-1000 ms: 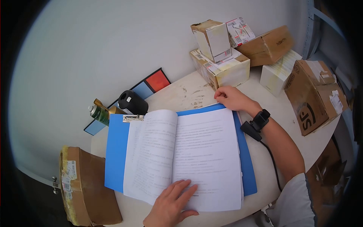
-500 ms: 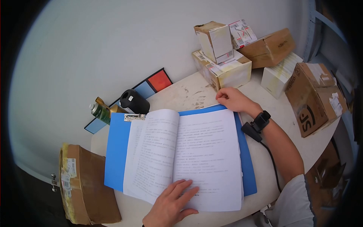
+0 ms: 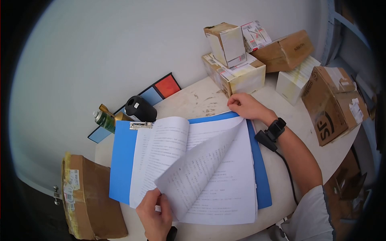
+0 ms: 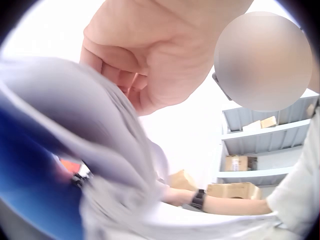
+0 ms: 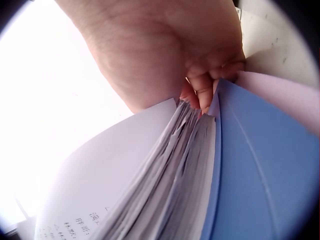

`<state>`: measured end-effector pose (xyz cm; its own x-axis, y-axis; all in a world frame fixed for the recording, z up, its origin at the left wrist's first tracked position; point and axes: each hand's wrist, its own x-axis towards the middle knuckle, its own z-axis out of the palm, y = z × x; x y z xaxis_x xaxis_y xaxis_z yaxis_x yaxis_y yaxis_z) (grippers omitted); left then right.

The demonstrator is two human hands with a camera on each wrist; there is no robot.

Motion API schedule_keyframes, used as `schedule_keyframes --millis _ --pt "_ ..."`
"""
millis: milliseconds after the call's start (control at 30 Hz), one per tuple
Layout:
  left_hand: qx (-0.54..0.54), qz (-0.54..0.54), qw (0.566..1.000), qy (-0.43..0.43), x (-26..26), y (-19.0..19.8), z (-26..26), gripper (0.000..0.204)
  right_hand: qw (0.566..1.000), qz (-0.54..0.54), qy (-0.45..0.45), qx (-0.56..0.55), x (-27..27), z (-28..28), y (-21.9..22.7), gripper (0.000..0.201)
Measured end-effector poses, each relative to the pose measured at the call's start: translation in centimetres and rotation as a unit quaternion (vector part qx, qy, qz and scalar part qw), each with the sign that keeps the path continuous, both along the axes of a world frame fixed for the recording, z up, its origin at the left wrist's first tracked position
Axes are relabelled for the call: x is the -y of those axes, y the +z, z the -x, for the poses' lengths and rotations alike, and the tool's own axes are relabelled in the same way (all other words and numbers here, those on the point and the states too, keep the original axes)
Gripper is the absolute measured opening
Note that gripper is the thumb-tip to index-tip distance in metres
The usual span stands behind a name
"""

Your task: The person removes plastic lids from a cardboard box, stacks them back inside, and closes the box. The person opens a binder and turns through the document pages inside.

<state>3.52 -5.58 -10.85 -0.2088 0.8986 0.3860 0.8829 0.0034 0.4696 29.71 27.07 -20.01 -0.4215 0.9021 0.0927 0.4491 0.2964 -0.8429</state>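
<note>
A blue clip folder (image 3: 121, 164) lies spread on the table, with a thick stack of printed pages (image 3: 231, 201) in it. Several turned pages (image 3: 169, 140) curl over on the left, by the metal clip (image 3: 140, 125). My left hand (image 3: 155, 215) pinches the lower corner of one page (image 3: 197, 176), which is lifted and folded diagonally toward the left. In the left wrist view that page is a blurred curve below the hand (image 4: 150, 55). My right hand (image 3: 249, 107) holds the stack's top right corner. Its curled fingers (image 5: 204, 92) meet the page edges beside the blue cover (image 5: 270, 150).
A black cup (image 3: 140, 108) and a green bottle (image 3: 105, 121) stand behind the folder. Stacked cartons (image 3: 249, 76) fill the table's back, with a large SF box (image 3: 333, 106) at right. Another carton (image 3: 94, 197) sits at left. A black cable (image 3: 291, 172) trails from my right wrist.
My left hand lay flat on the lower part of the right page; now it has moved left, raising the page's corner and folding it over. The right hand stays at the top corner.
</note>
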Motion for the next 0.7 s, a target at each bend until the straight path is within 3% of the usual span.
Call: schedule_keyframes --millis 100,167,233,300,367,467,600,700 --pt "0.045 -0.056 0.984 0.162 -0.1 0.7 1.9 0.045 1.0 0.0 -0.002 0.004 0.0 0.1 0.2 0.021" --pt "0.051 -0.054 0.99 0.124 0.2 1.2 1.9 0.044 1.0 -0.001 -0.001 0.008 0.1 0.0 0.2 0.021" --pt "-0.052 0.011 0.997 -0.054 0.6 2.1 0.8 0.049 1.0 -0.004 -0.001 0.021 0.1 0.2 0.4 0.02" --pt "-0.141 0.064 0.947 -0.281 -0.7 3.3 -1.1 0.057 1.0 -0.002 0.007 0.017 0.0 0.2 0.3 0.019" --pt "-0.094 0.176 0.912 -0.359 0.4 2.5 -1.5 0.069 1.0 0.002 0.011 0.014 0.0 0.0 0.4 0.017" --pt "-0.156 0.186 0.906 -0.346 -0.2 1.7 -1.3 0.07 1.0 0.007 0.012 0.009 0.2 0.2 0.4 0.018" --pt "-0.106 0.205 0.908 -0.349 -0.4 1.5 0.0 0.067 1.0 0.009 0.001 0.017 0.1 0.2 0.8 0.02" --pt "-0.113 0.158 0.915 -0.353 -0.3 0.8 -0.8 0.064 1.0 0.013 0.012 0.018 0.0 0.1 0.8 0.025"
